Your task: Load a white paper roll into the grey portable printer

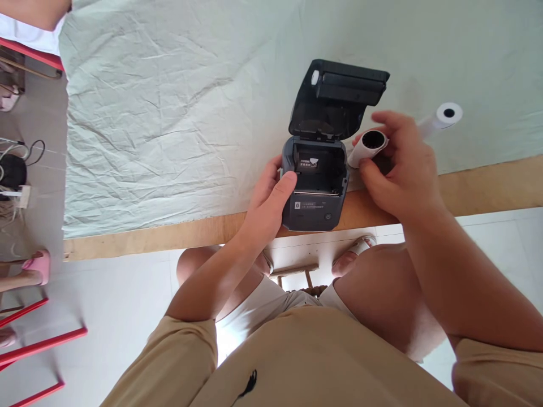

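A dark grey portable label printer (314, 212) lies at the table's near edge. Its lid (328, 110) is swung up and the paper bay, with a small white sticker inside, looks to hold no roll. My left hand (271, 192) grips the printer's left side, thumb on the rim of the bay. Just right of the printer, my right hand (401, 164) has its thumb and fingers around a white paper roll (360, 152) with a dark hollow core. Farther right, a second paper roll (436, 121) rests on the cloth.
A pale green cloth (169, 113) covers the table, with a bare wooden edge (148, 237) in front. My legs are under that edge. At the far left are another person's arm (34, 11), red stool legs (46, 342) and cables (14, 164).
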`<state>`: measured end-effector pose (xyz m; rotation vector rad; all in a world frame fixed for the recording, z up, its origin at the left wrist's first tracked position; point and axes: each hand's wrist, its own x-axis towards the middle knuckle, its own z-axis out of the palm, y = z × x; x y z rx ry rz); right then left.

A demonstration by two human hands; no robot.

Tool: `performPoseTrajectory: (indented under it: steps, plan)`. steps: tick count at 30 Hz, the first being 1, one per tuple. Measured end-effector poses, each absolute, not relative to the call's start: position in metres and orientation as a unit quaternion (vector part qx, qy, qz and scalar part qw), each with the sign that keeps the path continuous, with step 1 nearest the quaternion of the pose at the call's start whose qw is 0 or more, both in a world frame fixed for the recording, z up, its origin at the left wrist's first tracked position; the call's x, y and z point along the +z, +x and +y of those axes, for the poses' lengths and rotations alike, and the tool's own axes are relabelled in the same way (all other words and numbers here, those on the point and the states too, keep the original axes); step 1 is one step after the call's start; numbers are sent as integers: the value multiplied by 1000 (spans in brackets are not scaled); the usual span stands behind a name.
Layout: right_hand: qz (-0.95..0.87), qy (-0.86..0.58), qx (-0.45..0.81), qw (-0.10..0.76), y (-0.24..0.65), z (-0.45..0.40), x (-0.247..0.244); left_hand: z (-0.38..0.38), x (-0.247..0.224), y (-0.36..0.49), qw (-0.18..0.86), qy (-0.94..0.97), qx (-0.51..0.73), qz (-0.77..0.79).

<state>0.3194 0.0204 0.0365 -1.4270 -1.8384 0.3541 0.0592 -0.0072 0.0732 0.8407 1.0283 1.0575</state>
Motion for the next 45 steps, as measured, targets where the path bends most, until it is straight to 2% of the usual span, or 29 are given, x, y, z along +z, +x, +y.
performPoseTrajectory:
  steps: [7,10,13,17,21,25,35,41,45]
  plan:
    - [-750,-572,92,320,318,19,46,-8,74,59,655,374,465,463]
    - [-745,-570,74,338,318,19,43,-8,75,60,660,375,463,457]
    - [-713,-576,52,395,320,19,38,-8,74,60,659,374,463,459]
    - [-665,-520,18,536,312,11,38,-7,66,57,661,391,453,453]
    - [-686,-427,6,589,287,3,47,-6,57,53,652,435,445,433]
    - [-725,-375,-14,578,268,5,52,-5,57,52,649,450,434,433]
    - [-755,-450,-2,477,276,7,55,-9,68,55,667,425,417,447]
    - [-783,-343,9,519,272,6,62,-8,68,55,660,430,438,432]
    - [-793,-309,39,523,266,5,57,-4,65,50,648,469,400,447]
